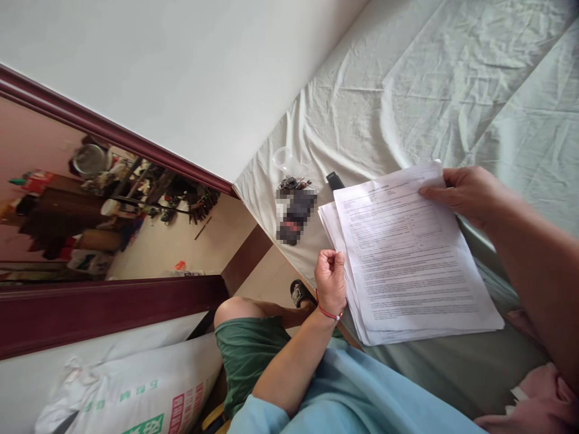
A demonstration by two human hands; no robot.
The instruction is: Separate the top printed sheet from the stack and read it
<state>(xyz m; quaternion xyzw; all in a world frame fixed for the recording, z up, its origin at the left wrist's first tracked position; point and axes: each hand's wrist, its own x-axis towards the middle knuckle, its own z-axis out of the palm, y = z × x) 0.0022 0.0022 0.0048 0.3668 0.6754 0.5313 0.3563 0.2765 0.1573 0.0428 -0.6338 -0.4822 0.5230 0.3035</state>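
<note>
A stack of printed papers (pixel 407 259) is held in front of me above the bed, its top sheet covered in lines of small text. My left hand (pixel 331 280), with a red bracelet at the wrist, grips the stack's left edge between thumb and curled fingers. At the upper right corner, my right hand (pixel 465 191) pinches the sheets, thumb on top and fingers mostly hidden behind. The sheets at the left side are slightly fanned out. Just beyond the papers lies a small dark object (pixel 335 180), partly covered by them.
A pale sheet (pixel 452 102) covers the bed. On it lie a pixelated dark item (pixel 296 217), a cluster that resembles keys (pixel 294 182) and a clear round container (pixel 283 158). A doorway with a dark red frame (pixel 113 310) and a white sack (pixel 149 386) are at left. Pink cloth (pixel 538 401) lies lower right.
</note>
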